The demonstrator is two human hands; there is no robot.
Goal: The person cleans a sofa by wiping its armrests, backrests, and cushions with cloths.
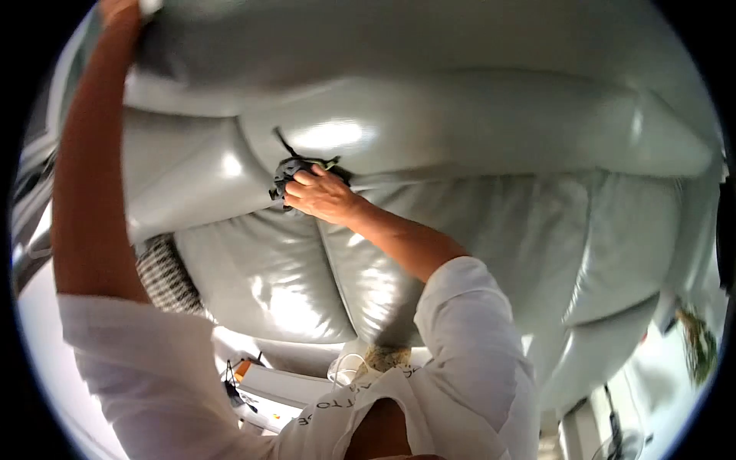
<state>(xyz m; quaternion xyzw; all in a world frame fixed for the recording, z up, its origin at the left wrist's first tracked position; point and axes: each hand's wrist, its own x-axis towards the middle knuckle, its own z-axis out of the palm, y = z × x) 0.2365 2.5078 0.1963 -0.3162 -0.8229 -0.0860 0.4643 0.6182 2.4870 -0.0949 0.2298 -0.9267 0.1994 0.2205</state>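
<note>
My right hand (pixel 326 198) is closed on a crumpled dark grey fabric bundle (pixel 290 173) with black straps and a bit of yellow-green trim. It holds the bundle against the grey leather sofa (pixel 475 126), where the backrest meets the seat cushions. What kind of item the bundle is, I cannot tell. Stretched out along the left side, my left arm ends in my left hand (pixel 120 11) at the top edge of the view. Something white shows beside that hand, and its fingers are cut off.
A black-and-white woven cushion (pixel 166 274) lies at the sofa's left end. Below the seat front are a white box-like unit (pixel 280 387) and a patterned item (pixel 386 358). At the lower right stand a clear round fan-like object (pixel 618 445) and a plant (pixel 696 345).
</note>
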